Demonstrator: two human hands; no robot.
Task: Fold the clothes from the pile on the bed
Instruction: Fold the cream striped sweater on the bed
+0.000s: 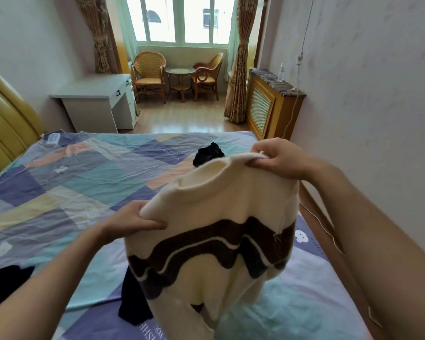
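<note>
You hold a cream sweater [214, 231] up over the bed [88, 182] by its shoulders, the garment hanging free with its wavy brown and dark bands across the chest and its hem trailing down toward the patchwork sheet. Your left hand [133, 220] is pinched shut on the near shoulder, thumb pressed over the knit; your right hand [277, 159] is closed on the far shoulder beside the collar, fingers curled under the fabric. Both forearms reach forward from the lower corners, the right raised higher and further out than the left, so the sweater hangs slightly tilted and half turned.

The step in hand appears to be the opening one for this piece: lifting it clear and squaring it before any fold is made. The next move likely calls for laying it flat on the open stretch of sheet, shoulders level, sleeves spread, so the sides can be turned in.

A dark garment [134, 303] lies on the bed just behind the hanging hem, another dark piece [5, 285] sits at the left edge, and a small black item [207, 154] rests further up the bed, near your right hand.
</note>
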